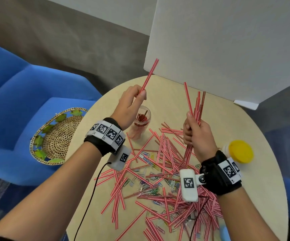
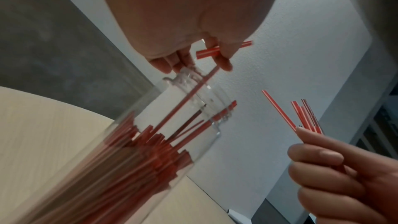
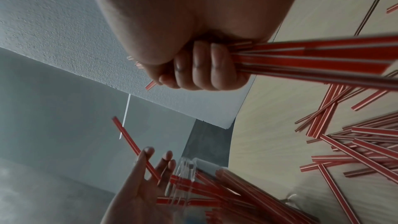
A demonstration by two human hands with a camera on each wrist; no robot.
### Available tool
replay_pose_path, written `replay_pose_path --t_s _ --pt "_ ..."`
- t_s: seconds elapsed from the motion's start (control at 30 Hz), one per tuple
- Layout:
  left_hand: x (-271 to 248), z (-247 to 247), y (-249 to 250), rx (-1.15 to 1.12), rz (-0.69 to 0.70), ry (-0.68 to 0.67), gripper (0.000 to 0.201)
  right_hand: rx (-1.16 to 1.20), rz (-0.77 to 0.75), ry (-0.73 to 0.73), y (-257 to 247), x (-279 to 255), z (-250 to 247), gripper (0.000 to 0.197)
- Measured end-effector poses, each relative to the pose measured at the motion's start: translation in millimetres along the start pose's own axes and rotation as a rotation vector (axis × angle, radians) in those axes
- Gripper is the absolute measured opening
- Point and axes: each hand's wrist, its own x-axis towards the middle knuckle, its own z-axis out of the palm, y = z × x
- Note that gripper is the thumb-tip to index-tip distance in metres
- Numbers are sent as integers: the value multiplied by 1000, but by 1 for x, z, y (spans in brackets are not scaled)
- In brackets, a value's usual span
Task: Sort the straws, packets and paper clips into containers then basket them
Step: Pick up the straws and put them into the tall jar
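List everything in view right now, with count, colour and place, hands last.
table: one, round, light wood, centre
loose straws: many, red-and-white striped, scattered over the table
paper clips: many, mixed colours, among the loose straws
packets: several, small, grey, in the same pile; count unclear
jar: one, clear, on the table, holding straws
yellow-lidded container: one, on the table's right edge
basket: one, woven, green leaf trim, on the blue chair
blue chair: one, left of the table
white board: one, behind the table
single straw: one, striped, above the jar
straw bundle: several, striped, upright
left hand: pinches the single straw
right hand: grips the straw bundle
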Motion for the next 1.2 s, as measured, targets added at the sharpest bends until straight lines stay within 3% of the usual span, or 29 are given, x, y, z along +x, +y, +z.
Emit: replay_pose_path --t_s 0.17,0.33,0.6,0.8,0.87,0.97,1.03,1.1,1.2 --pt "-5 -8 4 -26 17 0 27 -20 5 -13 6 -1 4 41" --pt "-12 -18 9 -110 53 95 19 -34 35 -6 16 -2 0 41" --pt "-15 -29 3 315 153 -23 7 -61 46 3 21 -6 -5 39" --pt "-20 -33 4 262 146 81 17 76 -145 -28 -29 -2 -2 42" --pt "-25 -34 -3 187 63 154 18 172 -256 -57 -56 -1 4 45" --pt "-41 -30 -32 203 -226 210 11 308 -384 -94 -86 3 22 43" --pt "-56 -20 -58 370 -460 51 23 379 -429 -114 -96 10 40 41" --pt "-73 -8 -80 576 -609 -183 52 393 -457 -130 -98 18 60 42" --pt "-94 2 -100 819 -643 -261 85 348 -459 -140 -93 29 85 44"
